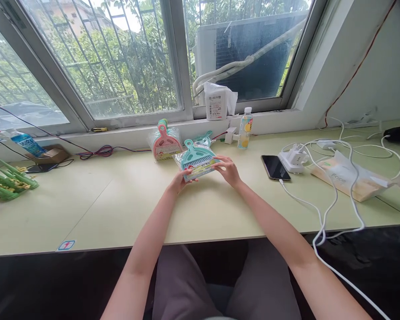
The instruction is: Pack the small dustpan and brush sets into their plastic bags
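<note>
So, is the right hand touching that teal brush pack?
Touching. The head view shows the right hand resting on the right edge of the teal brush pack.

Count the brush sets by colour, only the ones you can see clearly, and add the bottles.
Teal brush sets: 2, the teal brush set in the left hand and right hand, a second teal brush set behind it
Pink brush set: 1
Bottles: 2, left bottle, right bottle
Total: 5
Handles behind the pink one are too hidden to count.
</note>
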The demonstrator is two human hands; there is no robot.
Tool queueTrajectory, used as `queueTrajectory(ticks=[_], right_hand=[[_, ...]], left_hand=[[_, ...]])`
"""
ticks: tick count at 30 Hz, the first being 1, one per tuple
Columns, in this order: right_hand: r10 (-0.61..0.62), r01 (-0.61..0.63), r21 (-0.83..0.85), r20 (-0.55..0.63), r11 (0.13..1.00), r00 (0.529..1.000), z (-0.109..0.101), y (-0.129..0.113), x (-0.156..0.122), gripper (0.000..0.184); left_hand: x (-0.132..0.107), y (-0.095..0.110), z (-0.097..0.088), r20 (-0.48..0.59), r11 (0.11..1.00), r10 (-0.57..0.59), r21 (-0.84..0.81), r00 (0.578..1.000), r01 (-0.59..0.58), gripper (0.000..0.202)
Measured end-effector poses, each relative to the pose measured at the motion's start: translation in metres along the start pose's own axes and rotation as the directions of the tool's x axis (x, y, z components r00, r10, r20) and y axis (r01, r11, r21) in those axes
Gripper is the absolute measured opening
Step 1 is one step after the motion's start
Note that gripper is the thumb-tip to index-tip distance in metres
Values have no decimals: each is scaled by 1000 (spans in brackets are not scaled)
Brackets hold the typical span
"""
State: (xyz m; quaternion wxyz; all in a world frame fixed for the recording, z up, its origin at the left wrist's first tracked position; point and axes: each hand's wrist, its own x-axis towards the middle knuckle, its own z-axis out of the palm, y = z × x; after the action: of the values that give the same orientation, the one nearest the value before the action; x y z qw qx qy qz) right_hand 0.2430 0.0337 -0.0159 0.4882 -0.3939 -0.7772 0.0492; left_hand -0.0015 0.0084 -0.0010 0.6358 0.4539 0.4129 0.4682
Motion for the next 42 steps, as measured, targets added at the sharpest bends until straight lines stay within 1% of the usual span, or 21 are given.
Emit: queueTrajectory(ticks=[1,5,8,11,16,19,22,26,30,32,34,35,36,37,38,39,40,41,42], right_hand=[[18,-18,27,-14,999,1000,2,1,0,14],[71,-63,117,-69,991,995,4,3,1,12],[87,-78,108,-90,991,992,2,0,1,12],[77,-71,69,-94,995,993,-2,-4,1,14],[45,-43,35,-69,998,997,-6,-6,1,14],[44,-42,34,-37,999,998,-5,-6,0,14],[58,-56,50,-31,997,998,-1,-6,-1,15],[117,-113,42,-89,993,989,2,-9,-3,11],[136,-138,1,-173,990,976,3,-12,-4,7],[161,-157,33,-198,987,967,3,-13,-3,8],[222,-200,135,-179,970,958,3,-12,-3,9],[273,-239,205,-157,949,949,4,-12,-3,15],[342,-297,281,-124,912,931,5,-11,-3,27],[423,-370,363,-77,855,903,5,-10,-3,44],[501,-447,443,-6,777,865,6,-10,-2,59],[559,-519,515,90,683,824,6,-9,-2,69],[588,-580,570,197,582,784,6,-9,-2,71],[591,-627,606,298,490,750,6,-8,-2,65],[581,-657,628,372,417,724,5,-7,-2,57]], left_hand=[[0,0,1,27,1000,-3,19,1000,3,50],[0,-1,0,73,996,-18,87,997,12,55],[0,0,-2,79,992,-20,124,997,10,55],[0,0,-1,67,991,-23,136,997,13,56],[-2,-1,0,121,984,4,174,993,-25,56],[-2,0,-1,134,974,5,224,991,-35,61],[-4,0,-2,149,965,-8,259,989,-31,64],[-6,3,-1,193,951,-11,304,981,-49,59],[-9,5,1,193,933,-4,354,981,-66,56],[-10,6,2,195,928,9,363,981,-81,57],[-11,6,2,192,929,17,359,981,-86,61],[-12,6,2,185,932,11,354,983,-77,63],[-12,5,2,177,935,2,349,984,-64,64],[-12,5,2,169,937,-12,346,986,-48,66],[-11,4,1,165,938,-25,346,986,-34,67],[-11,4,1,166,938,-34,347,985,-26,67],[-10,4,0,171,937,-38,348,984,-25,67],[-10,3,-1,177,938,-37,346,984,-27,67],[-9,4,-1,182,941,-35,337,983,-29,65]])
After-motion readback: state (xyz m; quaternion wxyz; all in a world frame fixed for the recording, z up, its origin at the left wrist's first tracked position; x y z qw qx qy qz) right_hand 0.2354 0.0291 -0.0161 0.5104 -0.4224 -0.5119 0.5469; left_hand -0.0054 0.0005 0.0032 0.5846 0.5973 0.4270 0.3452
